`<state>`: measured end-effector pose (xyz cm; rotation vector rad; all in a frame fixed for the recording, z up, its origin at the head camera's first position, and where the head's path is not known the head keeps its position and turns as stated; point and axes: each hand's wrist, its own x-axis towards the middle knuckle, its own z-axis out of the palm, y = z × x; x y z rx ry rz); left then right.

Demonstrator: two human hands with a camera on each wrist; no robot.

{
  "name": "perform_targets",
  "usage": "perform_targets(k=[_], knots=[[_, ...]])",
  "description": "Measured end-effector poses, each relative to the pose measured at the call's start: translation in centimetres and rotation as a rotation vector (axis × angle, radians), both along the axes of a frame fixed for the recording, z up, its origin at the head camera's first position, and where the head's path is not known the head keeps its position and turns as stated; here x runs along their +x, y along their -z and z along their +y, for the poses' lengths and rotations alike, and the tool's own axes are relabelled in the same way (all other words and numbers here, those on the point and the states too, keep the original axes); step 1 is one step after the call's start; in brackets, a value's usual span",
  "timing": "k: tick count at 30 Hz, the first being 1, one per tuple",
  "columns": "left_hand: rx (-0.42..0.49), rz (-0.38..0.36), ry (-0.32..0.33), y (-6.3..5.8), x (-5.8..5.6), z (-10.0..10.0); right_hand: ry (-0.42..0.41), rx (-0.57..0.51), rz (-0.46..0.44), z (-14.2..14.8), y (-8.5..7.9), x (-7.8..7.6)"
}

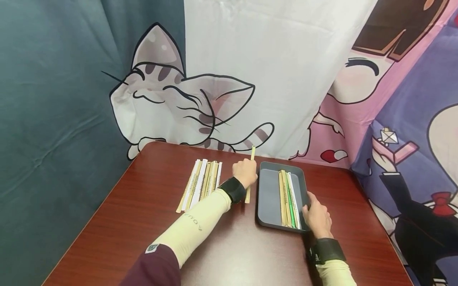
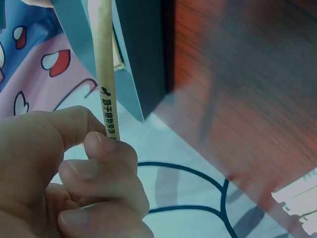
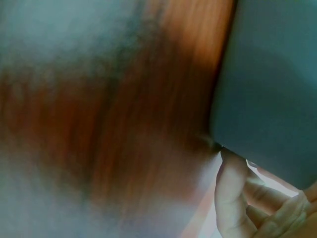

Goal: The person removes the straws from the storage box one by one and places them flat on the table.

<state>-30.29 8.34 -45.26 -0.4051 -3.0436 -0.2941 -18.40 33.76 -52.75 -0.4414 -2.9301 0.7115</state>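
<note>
My left hand (image 1: pixel 245 172) pinches a slim tan paper-wrapped straw (image 1: pixel 253 153), held just left of the grey tray (image 1: pixel 262 220). In the left wrist view dark printed characters show on the straw (image 2: pixel 105 64), which runs up from between thumb and fingers. My right hand (image 1: pixel 317 216) grips the tray's right side near its front corner, thumb over the rim; in the right wrist view its fingers (image 3: pixel 232 191) are against the tray's outer side. Inside the tray several tan, green and white wrapped straws (image 1: pixel 289 198) lie lengthwise toward its right side.
Left of the tray, several white and tan wrapped straws (image 1: pixel 200 182) lie side by side on the reddish-brown table (image 1: pixel 143 206), partly behind my left forearm. A cloth with cartoon figures (image 1: pixel 229 47) hangs behind the table's far edge.
</note>
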Motion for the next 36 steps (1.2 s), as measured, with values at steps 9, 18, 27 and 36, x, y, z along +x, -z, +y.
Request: perform_targets(k=[9,18,27,36], knots=[[0.001,0.007,-0.041,0.3,-0.5,-3.2,-0.002,-0.006,-0.005,0.3,0.0,-0.1],[-0.019,-0.036,-0.118,1.8,-0.6,-6.2,-0.012,-0.016,-0.017,0.5,-0.2,-0.2],[-0.053,-0.077,-0.124,2.6,-0.3,-7.0,0.004,-0.015,-0.024,0.5,0.2,-0.4],[-0.071,-0.133,-0.123,3.8,-0.2,-7.7,-0.002,-0.017,-0.018,0.5,0.2,-0.4]])
